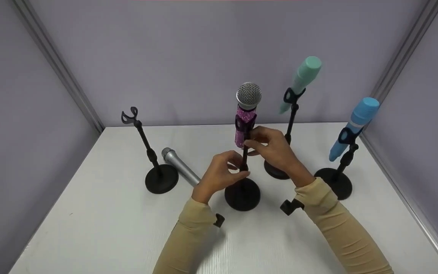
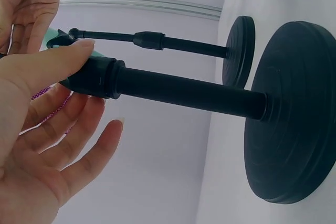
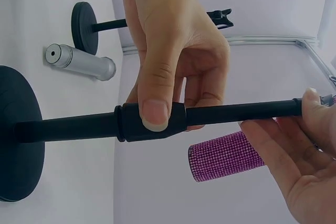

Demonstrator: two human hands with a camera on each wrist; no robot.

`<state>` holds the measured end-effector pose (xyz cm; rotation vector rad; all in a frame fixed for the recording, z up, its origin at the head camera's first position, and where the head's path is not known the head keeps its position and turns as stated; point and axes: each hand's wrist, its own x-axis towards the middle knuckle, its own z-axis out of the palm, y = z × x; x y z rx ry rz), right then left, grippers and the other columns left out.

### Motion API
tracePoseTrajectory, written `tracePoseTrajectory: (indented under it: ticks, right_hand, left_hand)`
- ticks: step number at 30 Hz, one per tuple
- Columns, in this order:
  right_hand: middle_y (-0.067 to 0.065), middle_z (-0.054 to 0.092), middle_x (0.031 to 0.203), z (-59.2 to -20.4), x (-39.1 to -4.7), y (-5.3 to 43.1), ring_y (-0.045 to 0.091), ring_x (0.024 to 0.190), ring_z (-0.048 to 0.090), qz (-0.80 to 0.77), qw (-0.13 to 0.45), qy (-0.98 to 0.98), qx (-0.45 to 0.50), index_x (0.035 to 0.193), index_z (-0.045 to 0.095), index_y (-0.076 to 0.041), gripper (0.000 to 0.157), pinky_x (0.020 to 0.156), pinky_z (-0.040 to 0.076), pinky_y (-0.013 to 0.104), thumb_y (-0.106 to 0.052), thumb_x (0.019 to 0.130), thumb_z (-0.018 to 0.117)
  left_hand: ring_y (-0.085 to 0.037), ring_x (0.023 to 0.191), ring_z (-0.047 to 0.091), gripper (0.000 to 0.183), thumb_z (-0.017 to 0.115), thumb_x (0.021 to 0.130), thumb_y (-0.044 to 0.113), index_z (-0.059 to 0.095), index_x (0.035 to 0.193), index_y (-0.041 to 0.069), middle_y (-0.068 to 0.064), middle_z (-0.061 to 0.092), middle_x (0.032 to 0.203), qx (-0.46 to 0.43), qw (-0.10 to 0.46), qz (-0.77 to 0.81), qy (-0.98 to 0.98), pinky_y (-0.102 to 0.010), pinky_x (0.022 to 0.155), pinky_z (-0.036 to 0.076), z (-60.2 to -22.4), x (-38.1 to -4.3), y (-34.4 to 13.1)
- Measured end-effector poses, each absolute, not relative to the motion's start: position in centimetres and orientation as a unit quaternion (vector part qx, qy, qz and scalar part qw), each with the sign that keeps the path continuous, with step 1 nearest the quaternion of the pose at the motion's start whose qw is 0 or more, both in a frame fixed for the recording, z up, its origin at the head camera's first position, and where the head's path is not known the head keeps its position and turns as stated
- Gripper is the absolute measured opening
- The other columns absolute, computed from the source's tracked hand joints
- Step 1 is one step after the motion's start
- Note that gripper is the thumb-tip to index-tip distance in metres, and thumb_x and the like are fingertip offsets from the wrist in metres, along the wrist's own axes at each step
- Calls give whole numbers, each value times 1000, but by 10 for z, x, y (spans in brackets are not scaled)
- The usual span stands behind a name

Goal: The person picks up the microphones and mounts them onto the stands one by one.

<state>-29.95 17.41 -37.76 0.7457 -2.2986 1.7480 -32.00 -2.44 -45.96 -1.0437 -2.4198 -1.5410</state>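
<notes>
A black microphone stand (image 1: 242, 198) stands upright on the white table, bearing a glittery pink microphone (image 1: 246, 114) with a silver mesh head in its clip. My left hand (image 1: 221, 171) pinches the stand's collar (image 2: 97, 77) between thumb and fingers, partway up the pole. Higher up, just under the clip, my right hand (image 1: 274, 148) pinches the thin upper pole (image 3: 241, 112). In the right wrist view, the pink microphone's lower end hangs beside this pole, and the right fingers cover part of its body.
To the left stands a second stand (image 1: 161, 179) with a bare clip, and a silver microphone (image 1: 181, 165) lies beside it. Behind and to the right, two more stands hold a mint microphone (image 1: 304, 74) and a blue microphone (image 1: 359, 114). Grey-lilac walls (image 1: 188, 61) bound the table.
</notes>
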Motion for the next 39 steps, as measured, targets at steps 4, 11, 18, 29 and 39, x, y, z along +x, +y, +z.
tracePoseTrajectory:
  ticks: [4, 11, 18, 29, 39]
  right_hand:
    - [29, 71, 109, -378, -300, 174, 32, 100, 75, 587, 79, -766, 250, 112, 68, 9, 19, 75, 64, 35, -3, 97, 68]
    - [24, 72, 108, -376, -299, 174, 29, 100, 76, 571, 83, -778, 248, 114, 68, 7, 20, 76, 64, 33, -5, 98, 69]
    - [26, 71, 108, -377, -299, 174, 33, 101, 75, 570, 81, -779, 249, 112, 67, 8, 19, 76, 64, 33, -5, 98, 68]
    - [31, 68, 111, -379, -300, 172, 38, 101, 73, 578, 79, -774, 244, 111, 63, 8, 18, 77, 64, 34, -6, 99, 68]
    - [19, 68, 110, -379, -297, 172, 18, 99, 73, 590, 56, -770, 235, 116, 60, 7, 21, 82, 63, 37, -9, 102, 64]
  left_hand:
    - [-22, 91, 72, 25, 84, 85, 13, 69, 102, 5, -10, 74, 98, -346, 40, -499, -794, -44, 84, 62, -459, -320, -25]
    - [-19, 98, 71, 21, 78, 90, 8, 70, 109, 4, -9, 74, 101, -360, 27, -484, -797, -33, 89, 61, -456, -320, -26]
    - [-21, 101, 71, 21, 76, 91, 6, 70, 111, 2, -11, 74, 104, -364, 16, -479, -799, -33, 92, 60, -457, -319, -26]
    - [-24, 100, 71, 19, 76, 90, 6, 70, 108, 2, -12, 74, 104, -371, 18, -488, -790, -45, 91, 61, -457, -320, -25]
    - [-25, 102, 72, 21, 75, 91, 7, 70, 112, 2, -13, 74, 106, -374, 11, -490, -788, -47, 92, 60, -456, -320, -25]
